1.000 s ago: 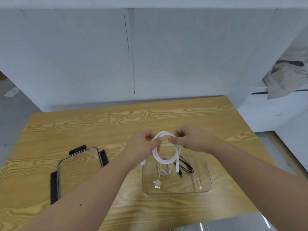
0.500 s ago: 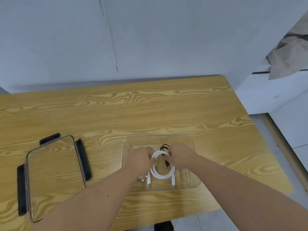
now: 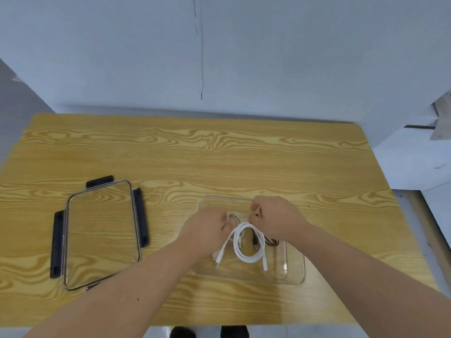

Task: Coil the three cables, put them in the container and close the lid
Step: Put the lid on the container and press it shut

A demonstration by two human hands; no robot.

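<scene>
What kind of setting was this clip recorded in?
Probably a plain indoor workroom or staging area, not a home: a bare wood-grain table against blank grey-white wall panels, holding only a clear container and its lid.

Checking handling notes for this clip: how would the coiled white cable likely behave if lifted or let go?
The white cable is probably floppy: its two plug ends trail loose from the loop. It may spring open once released, since only the left hand and right hand pinch it. It looks light, thin against the container.
</scene>
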